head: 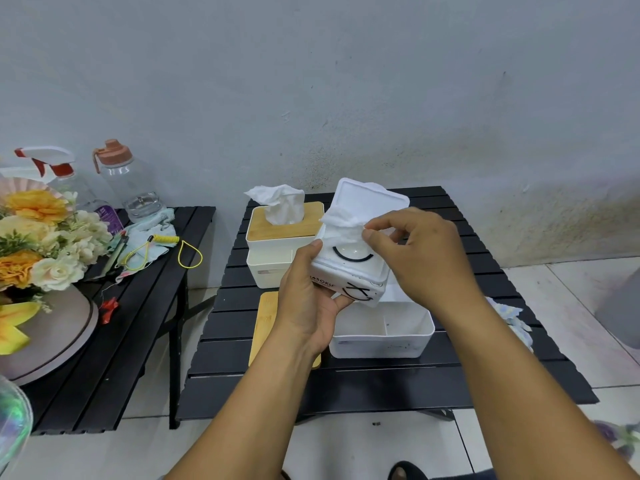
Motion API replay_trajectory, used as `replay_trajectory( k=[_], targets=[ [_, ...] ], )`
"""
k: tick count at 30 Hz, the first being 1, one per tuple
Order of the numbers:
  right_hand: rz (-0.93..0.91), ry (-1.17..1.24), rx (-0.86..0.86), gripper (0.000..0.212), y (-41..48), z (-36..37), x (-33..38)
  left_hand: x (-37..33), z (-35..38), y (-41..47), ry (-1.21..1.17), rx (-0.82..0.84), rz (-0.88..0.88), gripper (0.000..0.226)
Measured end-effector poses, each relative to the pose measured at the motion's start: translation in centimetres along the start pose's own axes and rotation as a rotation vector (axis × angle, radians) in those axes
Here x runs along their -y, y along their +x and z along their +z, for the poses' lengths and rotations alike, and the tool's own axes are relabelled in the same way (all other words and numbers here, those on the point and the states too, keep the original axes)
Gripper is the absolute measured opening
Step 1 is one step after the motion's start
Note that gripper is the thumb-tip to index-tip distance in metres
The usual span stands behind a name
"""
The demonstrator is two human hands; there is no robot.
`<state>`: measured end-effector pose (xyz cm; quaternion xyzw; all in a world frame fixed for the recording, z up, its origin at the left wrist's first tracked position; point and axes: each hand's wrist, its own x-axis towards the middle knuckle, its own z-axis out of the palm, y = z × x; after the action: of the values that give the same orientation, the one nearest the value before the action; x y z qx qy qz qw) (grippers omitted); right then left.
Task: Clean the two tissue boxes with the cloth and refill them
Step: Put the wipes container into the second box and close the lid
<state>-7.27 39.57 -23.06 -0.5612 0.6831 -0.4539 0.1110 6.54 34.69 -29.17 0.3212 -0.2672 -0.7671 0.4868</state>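
Note:
My left hand grips a white tissue pack with its flip lid open, held above the table. My right hand pinches a white tissue sticking out of the pack's opening. Behind the pack stands a white tissue box with a wooden lid and a tissue poking up from its slot. Below my hands sits a second white tissue box, open, with no lid on it. Its wooden lid lies flat on the table to the left. A pale cloth lies at the table's right side, partly hidden by my right arm.
Everything sits on a black slatted table. A second black table at the left carries artificial flowers, a spray bottle, a clear water bottle, a light cloth and a yellow cord. The wall is close behind.

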Motion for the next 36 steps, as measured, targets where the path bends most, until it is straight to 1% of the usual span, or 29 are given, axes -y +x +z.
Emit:
replay_trajectory(
  k=[2, 4, 6, 8, 10, 11, 13, 16, 18, 19, 21, 24, 27, 28, 30, 33, 36],
  targets=[
    [0.005, -0.013, 0.015, 0.007, 0.0, 0.0, -0.1, 0.0, 0.1, -0.2, 0.0, 0.003, -0.006, 0.052],
    [0.007, 0.035, 0.008, 0.012, 0.0, -0.2, 0.1, -0.2, 0.2, -0.3, -0.006, -0.004, -0.012, 0.049],
    [0.005, 0.113, -0.063, 0.02, 0.1, -0.9, 0.3, -0.5, 0.2, -0.4, -0.022, -0.019, -0.013, 0.041],
    [0.031, 0.206, -0.179, 0.024, 0.5, -1.8, 0.3, -0.8, 0.2, -0.4, -0.035, -0.033, -0.011, 0.036],
    [0.097, 0.292, -0.265, 0.024, 0.8, -2.4, -0.3, -0.9, 0.3, -0.4, -0.043, -0.044, -0.006, 0.034],
    [0.143, 0.317, -0.267, 0.024, 1.0, -2.6, -0.6, -0.9, 0.3, -0.4, -0.05, -0.05, -0.001, 0.033],
    [0.254, 0.344, -0.177, 0.026, 1.0, -2.7, -1.5, -0.9, 0.7, -0.4, -0.073, -0.065, 0.009, 0.031],
    [0.415, 0.404, 0.077, 0.042, 0.9, -2.3, -2.1, -0.7, 1.6, -0.4, -0.12, -0.081, 0.033, 0.031],
    [0.448, 0.457, 0.183, 0.046, 0.8, -1.8, -2.4, -0.6, 2.3, -0.5, -0.137, -0.086, 0.02, 0.033],
    [0.448, 0.486, 0.205, 0.043, 0.8, -1.6, -2.5, -0.5, 2.5, -0.6, -0.105, -0.094, 0.006, 0.034],
    [0.437, 0.566, 0.211, 0.033, 0.8, -1.3, -2.8, -0.1, 2.6, -0.6, 0.037, -0.109, 0.008, 0.031],
    [0.434, 0.606, 0.184, 0.027, 0.9, -1.4, -3.4, -0.1, 2.0, -0.4, 0.366, -0.12, 0.099, 0.02],
    [0.453, 0.592, 0.195, 0.023, 1.1, -1.7, -4.1, -1.0, 1.0, -0.2, 0.717, -0.088, 0.193, 0.023],
    [0.46, 0.584, 0.209, 0.021, 1.1, -1.7, -4.4, -1.3, 0.7, -0.2, 0.79, -0.068, 0.196, 0.028],
    [0.467, 0.56, 0.232, 0.017, 1.2, -1.7, -4.8, -1.8, 0.2, -0.5, 0.913, -0.016, 0.187, 0.046],
    [0.456, 0.526, 0.279, 0.022, 1.2, -1.7, -5.1, -2.7, -0.6, -0.2, 1.057, 0.12, 0.158, 0.077],
    [0.458, 0.5, 0.3, 0.025, 1.2, -1.5, -5.4, -3.4, -0.9, 0.3, 1.221, 0.248, 0.13, 0.088]
  ],
)
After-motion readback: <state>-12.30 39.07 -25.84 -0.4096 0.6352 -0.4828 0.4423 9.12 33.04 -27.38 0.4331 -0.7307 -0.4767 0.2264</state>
